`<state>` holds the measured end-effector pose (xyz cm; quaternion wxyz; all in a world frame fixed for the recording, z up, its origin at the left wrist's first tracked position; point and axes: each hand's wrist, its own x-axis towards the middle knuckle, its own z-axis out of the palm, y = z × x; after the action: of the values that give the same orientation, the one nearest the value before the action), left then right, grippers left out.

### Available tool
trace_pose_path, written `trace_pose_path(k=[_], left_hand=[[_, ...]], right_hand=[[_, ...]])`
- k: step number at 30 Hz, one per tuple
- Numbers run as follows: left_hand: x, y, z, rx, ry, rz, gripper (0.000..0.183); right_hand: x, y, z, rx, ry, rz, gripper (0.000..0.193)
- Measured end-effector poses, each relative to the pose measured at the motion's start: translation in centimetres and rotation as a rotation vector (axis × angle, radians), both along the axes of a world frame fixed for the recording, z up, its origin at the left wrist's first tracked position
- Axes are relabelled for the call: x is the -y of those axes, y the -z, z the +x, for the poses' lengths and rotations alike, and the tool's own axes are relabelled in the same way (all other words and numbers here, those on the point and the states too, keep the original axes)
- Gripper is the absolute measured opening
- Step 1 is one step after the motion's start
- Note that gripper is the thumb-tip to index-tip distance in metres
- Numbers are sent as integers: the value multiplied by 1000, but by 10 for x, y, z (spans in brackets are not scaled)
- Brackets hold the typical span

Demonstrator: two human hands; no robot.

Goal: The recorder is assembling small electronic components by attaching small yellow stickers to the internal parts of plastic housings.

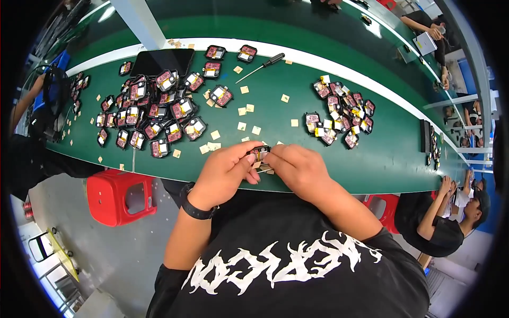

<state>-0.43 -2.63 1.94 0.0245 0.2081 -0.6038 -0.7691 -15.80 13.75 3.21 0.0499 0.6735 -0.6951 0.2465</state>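
Note:
Just above the table's front edge, my left hand (225, 170) grips a small black-cased electronic module (260, 152) with a reddish circuit board, thumb and forefinger along its left side. My right hand (299, 165) is closed at the module's right side, its fingertips pinched together against it. Whether those fingertips also hold some smaller piece is hidden. Small pale square pieces lie partly under my hands. Left of my hands is a large heap of similar modules (181, 108). A smaller group of modules (334, 103), with white and yellow parts showing, lies to the right.
On the green table (371, 164) are a screwdriver (272, 60), a dark flat tray (161, 62) behind the heap, and scattered pale squares (256, 130). A red stool (114, 199) stands at the left. A person (442, 222) sits at the right; others work around the tables.

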Motion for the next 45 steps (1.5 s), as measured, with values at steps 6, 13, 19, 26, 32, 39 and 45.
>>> trace_pose_path(k=[6,13,19,26,32,39,45], left_hand=[[-4,-44,11,-45,-17,121,36],[-7,-97,24,-173,12,-120,42],[-10,-101,24,-202,26,-260,47],[-8,-91,20,-83,3,-213,36],[37,-76,30,117,-357,-458,30],[135,-76,33,209,-726,-970,25],[232,-29,64,243,-941,-746,26]], right_hand=[[-11,-21,7,321,67,-76,40],[-18,-56,23,299,-7,-340,36],[-21,-69,17,129,-141,-274,38],[-17,-56,18,181,-41,-283,28],[-47,-66,6,521,53,320,22],[-54,-63,3,585,179,344,44],[-55,-67,-16,472,361,371,41]])
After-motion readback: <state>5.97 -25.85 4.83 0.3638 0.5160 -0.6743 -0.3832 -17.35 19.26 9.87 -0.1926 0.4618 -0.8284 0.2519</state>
